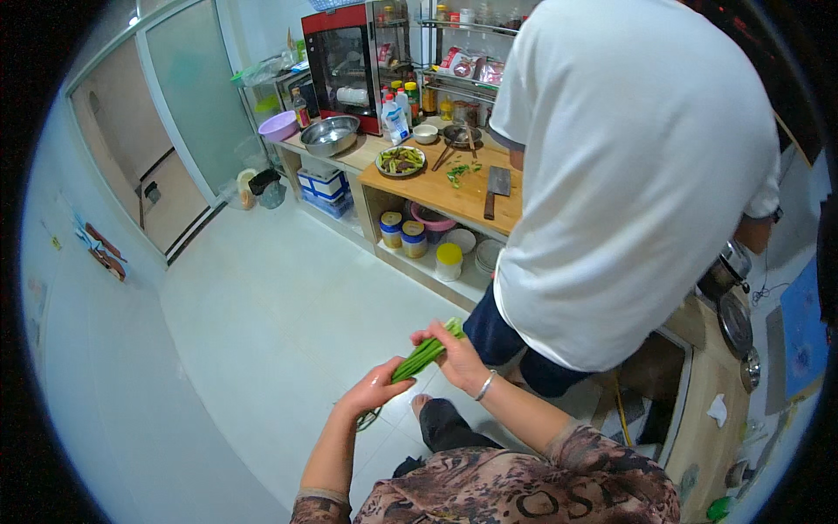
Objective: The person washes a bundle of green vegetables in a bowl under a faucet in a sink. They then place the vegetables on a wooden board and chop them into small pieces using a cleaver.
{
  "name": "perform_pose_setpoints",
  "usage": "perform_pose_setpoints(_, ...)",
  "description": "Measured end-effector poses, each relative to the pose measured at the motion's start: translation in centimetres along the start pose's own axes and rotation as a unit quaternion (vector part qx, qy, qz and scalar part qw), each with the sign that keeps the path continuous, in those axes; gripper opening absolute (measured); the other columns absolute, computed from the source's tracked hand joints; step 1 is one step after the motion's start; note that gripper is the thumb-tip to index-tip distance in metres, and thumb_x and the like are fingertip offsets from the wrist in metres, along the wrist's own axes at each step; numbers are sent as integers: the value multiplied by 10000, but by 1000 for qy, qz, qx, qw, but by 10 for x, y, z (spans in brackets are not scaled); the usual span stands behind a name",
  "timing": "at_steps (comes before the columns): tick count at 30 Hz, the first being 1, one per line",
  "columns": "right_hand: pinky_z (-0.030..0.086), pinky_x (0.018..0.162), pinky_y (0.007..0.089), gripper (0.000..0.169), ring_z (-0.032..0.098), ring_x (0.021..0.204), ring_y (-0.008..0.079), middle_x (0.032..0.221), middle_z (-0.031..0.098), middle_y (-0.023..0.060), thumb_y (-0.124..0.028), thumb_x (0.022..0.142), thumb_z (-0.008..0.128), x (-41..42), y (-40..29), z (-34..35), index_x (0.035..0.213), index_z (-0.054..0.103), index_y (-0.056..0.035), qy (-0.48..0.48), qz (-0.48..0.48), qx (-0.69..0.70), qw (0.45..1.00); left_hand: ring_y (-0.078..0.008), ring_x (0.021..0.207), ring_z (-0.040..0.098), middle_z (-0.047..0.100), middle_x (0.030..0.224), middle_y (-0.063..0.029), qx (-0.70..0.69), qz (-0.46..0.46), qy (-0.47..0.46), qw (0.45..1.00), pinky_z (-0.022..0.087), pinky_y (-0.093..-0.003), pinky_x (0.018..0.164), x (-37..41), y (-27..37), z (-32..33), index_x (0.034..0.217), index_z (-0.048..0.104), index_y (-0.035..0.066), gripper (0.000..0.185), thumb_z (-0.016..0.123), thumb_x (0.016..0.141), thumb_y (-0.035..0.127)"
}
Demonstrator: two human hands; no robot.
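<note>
A bunch of long green stalks (420,357), perhaps garlic shoots or scallions, spans both hands in front of my body. My left hand (376,388) is closed around its lower part, and thin ends trail out beneath the wrist. Nearer the pale upper ends, my right hand (452,357) grips the same bunch with thumb and fingers. A bracelet (485,385) circles my right wrist. Below the stalks are the floor tiles and my own foot. The palm sides of both hands are partly hidden.
A person in a white T-shirt (628,183) stands close at my right. Beyond, a wooden counter (419,180) holds a cleaver (497,187), a plate of cooked food (400,161) and a steel basin (329,135). Jars (414,239) fill the shelf below. A sliding door (190,98) is at left.
</note>
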State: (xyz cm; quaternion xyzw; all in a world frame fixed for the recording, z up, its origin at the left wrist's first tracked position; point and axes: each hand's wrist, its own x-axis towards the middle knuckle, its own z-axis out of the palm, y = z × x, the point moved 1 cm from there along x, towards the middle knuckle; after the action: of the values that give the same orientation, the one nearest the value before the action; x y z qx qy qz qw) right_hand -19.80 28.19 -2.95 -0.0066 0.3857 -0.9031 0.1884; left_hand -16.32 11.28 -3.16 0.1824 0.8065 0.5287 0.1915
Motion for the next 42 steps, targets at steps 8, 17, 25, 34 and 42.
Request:
perform_pose_setpoints(8, 356, 848, 299, 367, 455, 997, 132, 1095, 504, 39, -310, 824, 529, 177, -6, 28, 1108, 441, -95, -115, 96, -88, 985, -105, 681, 418, 468, 719, -23, -15, -93, 103, 990, 381, -250, 607, 76, -46, -142, 911, 466, 17, 224, 585, 777, 151)
perform_pose_setpoints(17, 409, 750, 256, 413, 487, 895, 109, 1096, 504, 63, -238, 818, 527, 312, -13, 3, 1166, 412, -47, -91, 202, -123, 967, -87, 555, 408, 444, 637, 2, -14, -113, 165, 980, 354, -242, 490, 160, -79, -272, 888, 473, 25, 214, 592, 769, 158)
perform_pose_setpoints(25, 451, 726, 269, 326, 522, 834, 151, 1044, 523, 106, -128, 846, 468, 445, -40, -63, 1149, 405, -26, 78, 121, -42, 989, -83, 552, 424, 462, 659, 3, 30, -83, 79, 993, 371, -233, 497, 285, -117, -385, 927, 473, 33, 226, 582, 773, 157)
perform_pose_setpoints(34, 460, 715, 293, 326, 540, 804, 170, 995, 548, 145, -127, 857, 446, 495, -81, -133, 1156, 377, -17, 222, 60, 3, 973, -88, 533, 400, 425, 612, -4, 0, -77, 41, 996, 350, -239, 476, 413, -139, -433, 835, 461, 25, 189, 570, 780, 170)
perform_pose_setpoints(42, 475, 730, 325, 353, 556, 839, 210, 996, 543, 141, -134, 835, 487, 580, -82, -169, 1142, 358, -18, 242, 71, -9, 968, -88, 511, 415, 452, 606, -7, -16, -86, 19, 996, 366, -237, 469, 523, -180, -444, 897, 481, 22, 220, 563, 786, 192)
